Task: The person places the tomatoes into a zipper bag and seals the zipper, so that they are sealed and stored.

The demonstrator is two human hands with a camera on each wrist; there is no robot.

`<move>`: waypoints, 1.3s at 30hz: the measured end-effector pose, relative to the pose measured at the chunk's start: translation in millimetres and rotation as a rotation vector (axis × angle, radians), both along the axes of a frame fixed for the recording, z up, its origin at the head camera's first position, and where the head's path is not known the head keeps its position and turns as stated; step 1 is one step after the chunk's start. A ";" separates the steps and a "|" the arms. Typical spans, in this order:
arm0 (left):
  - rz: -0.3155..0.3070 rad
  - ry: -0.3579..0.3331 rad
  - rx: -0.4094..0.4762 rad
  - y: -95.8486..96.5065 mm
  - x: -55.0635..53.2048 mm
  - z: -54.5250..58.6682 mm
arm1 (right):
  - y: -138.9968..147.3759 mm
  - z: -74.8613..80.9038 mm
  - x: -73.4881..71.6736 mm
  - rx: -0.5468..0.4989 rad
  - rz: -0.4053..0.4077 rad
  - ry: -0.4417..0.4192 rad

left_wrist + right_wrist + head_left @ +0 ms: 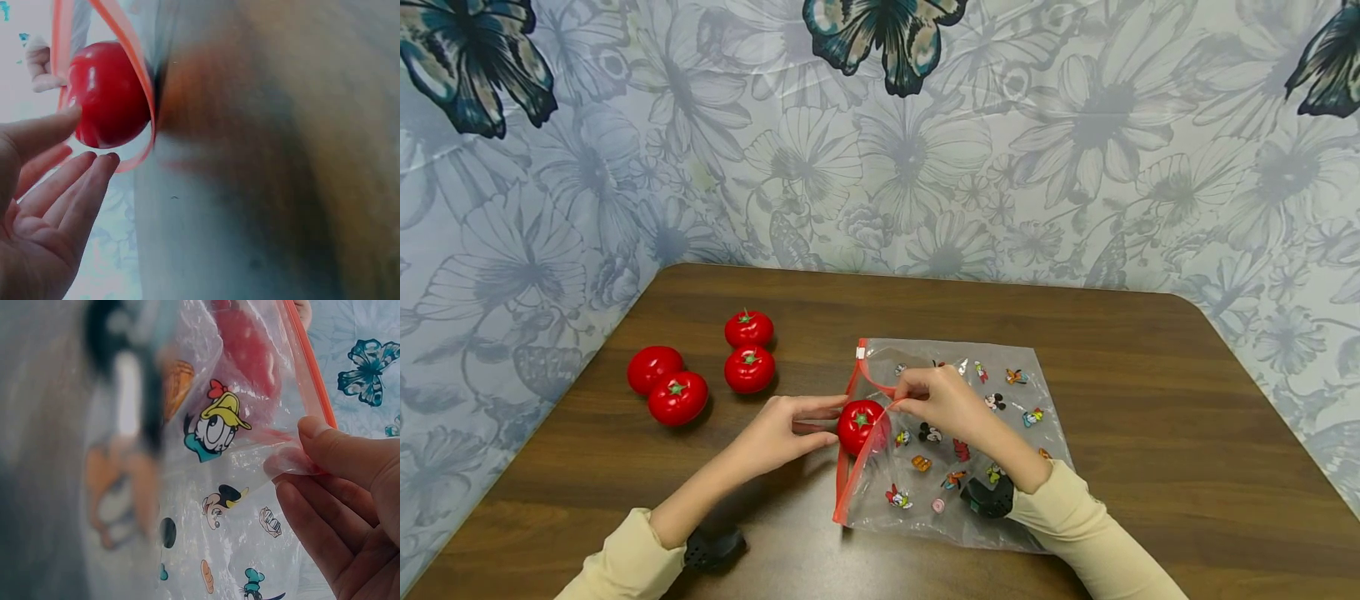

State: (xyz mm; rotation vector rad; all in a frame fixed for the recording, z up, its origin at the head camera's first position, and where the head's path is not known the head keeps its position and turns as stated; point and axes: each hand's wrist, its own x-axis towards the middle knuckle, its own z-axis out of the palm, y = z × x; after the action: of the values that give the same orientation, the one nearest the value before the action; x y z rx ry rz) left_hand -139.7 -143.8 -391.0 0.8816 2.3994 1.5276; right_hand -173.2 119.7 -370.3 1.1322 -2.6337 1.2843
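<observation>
A clear plastic zip bag (970,527) with printed cartoon figures lies on the table, its red-edged mouth facing left. At that mouth sits a red tomato (857,427) with a green stem, partly behind the bag's front film. My right hand (943,402) pinches the upper film at the red zip strip (310,365), lifting the mouth apart. My left hand (778,433) is just left of the tomato, its fingers extended and fairly straight. In the left wrist view the thumb (47,132) overlaps the tomato's side and the other fingertips lie close below it.
Several more tomatoes stand on the brown wooden table (1150,400), left of the bag: a front-left pair (677,398) and another pair (749,369) farther back. Behind the table rises a flower-patterned wall (910,183) with butterfly decorations (880,37).
</observation>
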 end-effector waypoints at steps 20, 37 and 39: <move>0.094 0.018 -0.011 15.0 -0.9 -7.2 | -3.3 7.8 -1.0 0.054 0.018 0.049; 0.097 0.028 -0.043 24.8 -2.6 -4.1 | -8.0 14.3 -0.8 0.074 0.026 0.053; 0.098 0.029 -0.048 26.7 -2.8 -4.0 | -8.1 14.5 -0.9 0.068 0.024 0.050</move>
State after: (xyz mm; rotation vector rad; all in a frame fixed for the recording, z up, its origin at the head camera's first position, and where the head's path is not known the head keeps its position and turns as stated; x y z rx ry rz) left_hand -142.5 -117.1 -395.0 0.7923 2.5234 1.4935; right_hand -174.1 111.6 -355.8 1.1925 -2.6549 1.1619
